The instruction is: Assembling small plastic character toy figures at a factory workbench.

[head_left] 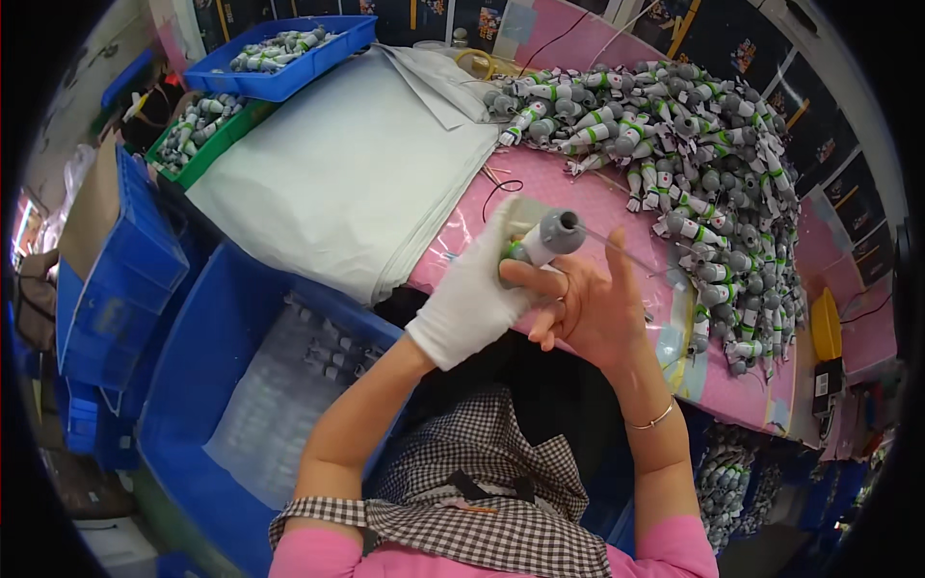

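Toy figure [551,239], grey and white, is lying in the gloved left hand [482,287], whose fingers are gripping its body; its open grey end is facing up and right. The bare right hand [605,310] is resting close beside it, fingers half-curled, thumb apart; whether these are holding the thin rod [597,236] is remaining unclear. Good technique is probably requiring a steady left grip and an unobstructed opening. Beyond, similar toys [718,178] are lying heaped on the pink surface [559,188].

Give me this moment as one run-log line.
left hand: gloved, holding grey-white figure; right hand: bare, beside figure; right side: heaped figures; lower left: blue bin
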Demonstrator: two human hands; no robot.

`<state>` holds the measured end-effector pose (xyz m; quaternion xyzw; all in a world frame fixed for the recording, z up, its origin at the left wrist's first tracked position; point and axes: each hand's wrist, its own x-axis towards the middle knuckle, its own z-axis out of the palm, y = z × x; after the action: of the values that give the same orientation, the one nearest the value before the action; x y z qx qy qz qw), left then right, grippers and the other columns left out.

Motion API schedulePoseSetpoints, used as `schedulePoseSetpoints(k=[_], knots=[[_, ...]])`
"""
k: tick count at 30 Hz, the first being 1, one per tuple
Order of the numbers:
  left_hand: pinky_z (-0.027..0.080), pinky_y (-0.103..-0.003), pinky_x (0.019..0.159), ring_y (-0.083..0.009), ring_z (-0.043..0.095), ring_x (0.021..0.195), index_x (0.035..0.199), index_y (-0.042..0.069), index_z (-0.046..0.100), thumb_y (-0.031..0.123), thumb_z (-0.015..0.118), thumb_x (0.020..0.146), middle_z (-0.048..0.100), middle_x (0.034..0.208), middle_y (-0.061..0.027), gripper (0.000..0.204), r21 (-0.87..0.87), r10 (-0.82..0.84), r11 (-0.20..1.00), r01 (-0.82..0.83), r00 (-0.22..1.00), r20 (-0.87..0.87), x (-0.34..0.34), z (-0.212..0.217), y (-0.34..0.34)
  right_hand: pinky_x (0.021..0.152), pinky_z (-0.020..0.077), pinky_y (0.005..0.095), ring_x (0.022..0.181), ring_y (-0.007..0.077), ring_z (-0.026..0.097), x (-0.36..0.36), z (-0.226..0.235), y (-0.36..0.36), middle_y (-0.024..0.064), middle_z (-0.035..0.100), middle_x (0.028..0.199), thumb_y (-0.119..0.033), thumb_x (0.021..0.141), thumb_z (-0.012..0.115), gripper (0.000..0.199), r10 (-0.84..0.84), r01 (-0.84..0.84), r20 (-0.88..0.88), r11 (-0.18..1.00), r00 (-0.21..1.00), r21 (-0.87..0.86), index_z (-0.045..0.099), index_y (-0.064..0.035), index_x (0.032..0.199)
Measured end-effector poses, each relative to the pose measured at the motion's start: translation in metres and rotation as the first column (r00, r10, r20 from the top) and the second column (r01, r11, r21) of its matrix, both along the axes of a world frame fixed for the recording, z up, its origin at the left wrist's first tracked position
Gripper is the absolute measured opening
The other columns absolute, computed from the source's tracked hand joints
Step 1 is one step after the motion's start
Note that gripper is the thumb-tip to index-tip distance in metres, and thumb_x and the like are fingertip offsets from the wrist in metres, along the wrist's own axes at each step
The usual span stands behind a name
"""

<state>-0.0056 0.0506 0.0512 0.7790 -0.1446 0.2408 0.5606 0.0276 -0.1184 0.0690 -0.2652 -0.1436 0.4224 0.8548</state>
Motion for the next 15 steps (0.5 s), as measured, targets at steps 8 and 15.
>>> schedulePoseSetpoints(k=[8,15], knots=[[0.053,-0.036,0.080,-0.0204,0.058,0.094,0.120,0.005,0.044,0.027,0.053,0.092,0.056,0.103,-0.0066,0.037,-0.946,-0.517,0.325,0.007,0.838,-0.171,0.010,-0.015,0.010,0.047,0.0492,0.0236,0.050,0.0147,0.059,-0.009,-0.039,-0.022,0.0179,0.065,0.100,-0.035,0.099,0.034,0.048,-0.424,0.477,0.320,0.873,0.847,-0.105,0.034,-0.0035,0.136],[0.043,-0.048,0.097,-0.0289,0.046,0.122,0.134,0.007,0.037,0.031,0.049,0.093,0.051,0.127,-0.0092,0.049,-0.970,-0.526,0.231,0.075,0.849,-0.060,0.012,-0.025,0.010,0.059,0.0531,0.0280,0.069,0.0214,0.064,-0.036,-0.078,0.003,0.0208,0.057,0.115,-0.026,0.094,0.051,0.040,-0.182,0.186,0.062,0.979,0.981,-0.082,0.043,-0.0062,0.127]])
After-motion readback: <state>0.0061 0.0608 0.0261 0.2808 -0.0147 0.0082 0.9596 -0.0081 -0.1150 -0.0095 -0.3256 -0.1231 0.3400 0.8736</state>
